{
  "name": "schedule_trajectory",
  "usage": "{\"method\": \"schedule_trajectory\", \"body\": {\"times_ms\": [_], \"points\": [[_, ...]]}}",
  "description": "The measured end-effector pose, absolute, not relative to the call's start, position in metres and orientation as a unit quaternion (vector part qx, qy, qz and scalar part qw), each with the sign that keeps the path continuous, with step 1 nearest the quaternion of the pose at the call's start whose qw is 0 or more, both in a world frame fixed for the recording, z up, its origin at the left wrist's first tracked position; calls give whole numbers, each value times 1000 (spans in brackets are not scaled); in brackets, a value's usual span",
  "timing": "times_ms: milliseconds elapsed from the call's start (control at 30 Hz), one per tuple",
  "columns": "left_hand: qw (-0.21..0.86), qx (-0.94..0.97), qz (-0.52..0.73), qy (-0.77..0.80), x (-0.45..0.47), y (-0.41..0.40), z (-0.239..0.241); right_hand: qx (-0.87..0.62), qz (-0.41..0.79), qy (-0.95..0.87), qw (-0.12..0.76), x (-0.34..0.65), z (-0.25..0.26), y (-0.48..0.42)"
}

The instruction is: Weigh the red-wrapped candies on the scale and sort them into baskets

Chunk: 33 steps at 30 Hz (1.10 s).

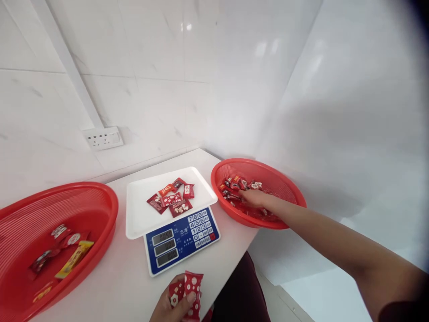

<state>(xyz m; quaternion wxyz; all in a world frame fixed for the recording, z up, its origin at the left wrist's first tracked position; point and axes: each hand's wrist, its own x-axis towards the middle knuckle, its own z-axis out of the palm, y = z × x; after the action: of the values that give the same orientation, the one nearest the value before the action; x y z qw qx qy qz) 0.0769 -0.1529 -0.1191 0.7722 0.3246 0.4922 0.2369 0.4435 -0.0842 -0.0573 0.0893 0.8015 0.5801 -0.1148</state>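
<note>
My left hand [174,304], at the lower edge of the view, is closed on small red candy packets [193,290] with white dots and flowers. At the right, my right hand [253,198] reaches down into a red plastic basket [298,190] of wrapped candies [236,183]. Its fingertips are among the wrappers, and whether they grip one is hidden. Between the hands stands a digital scale [182,239] with a blue keypad panel. Several red candy packets [170,199] lie in a loose pile on its white tray [139,214].
A second red basket [112,205] at the left holds a few candies, one in a yellow wrapper [74,259]. The white table [117,286] meets a tiled wall with a power socket [103,137]. The table's right edge runs diagonally beside my leg [246,290].
</note>
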Motion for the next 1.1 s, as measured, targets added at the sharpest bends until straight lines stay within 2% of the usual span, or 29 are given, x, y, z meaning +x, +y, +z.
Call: {"method": "schedule_trajectory", "body": {"times_ms": [133,400,467,567,667,767,967,1100], "points": [[782,329,269,456,75,-158,-112,792,-120,589,105,440,-52,-85],[814,312,261,415,71,-159,-105,808,-79,583,45,432,-32,-103],[815,307,266,413,71,-160,-106,814,-58,578,-16,425,-24,-114],[819,299,265,412,72,-160,-107,805,-61,567,-165,412,-14,-136],[820,301,257,413,71,-160,-107,765,-110,566,-287,393,-11,-157],[823,297,263,406,71,-160,-107,704,-215,579,-352,368,-19,-170],[826,286,287,391,72,-159,-103,601,-443,570,-342,294,-63,-171],[815,257,334,398,72,-158,-104,560,-490,571,-347,251,-86,-170]]}}
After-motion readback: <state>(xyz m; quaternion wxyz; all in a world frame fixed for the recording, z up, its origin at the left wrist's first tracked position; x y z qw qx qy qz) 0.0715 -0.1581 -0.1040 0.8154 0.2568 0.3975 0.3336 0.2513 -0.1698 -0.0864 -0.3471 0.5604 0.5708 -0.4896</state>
